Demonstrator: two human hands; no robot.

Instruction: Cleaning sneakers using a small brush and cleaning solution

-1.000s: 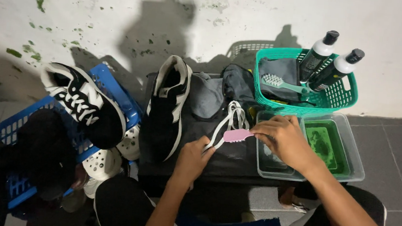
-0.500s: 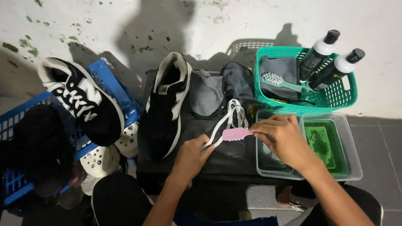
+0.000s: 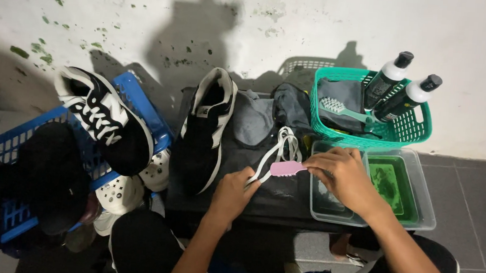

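**Brush on a white lace**

The right hand [image 3: 346,179] is curling its fingers around a pink brush [image 3: 287,168], pressing it on a white shoelace [image 3: 279,151]. The left hand [image 3: 232,194] is pinching the lace's near end against a dark table [image 3: 267,196]. A black-and-white sneaker [image 3: 206,131] is lying left; a clear tub [image 3: 428,209] and green basket [image 3: 408,129] are sitting right.
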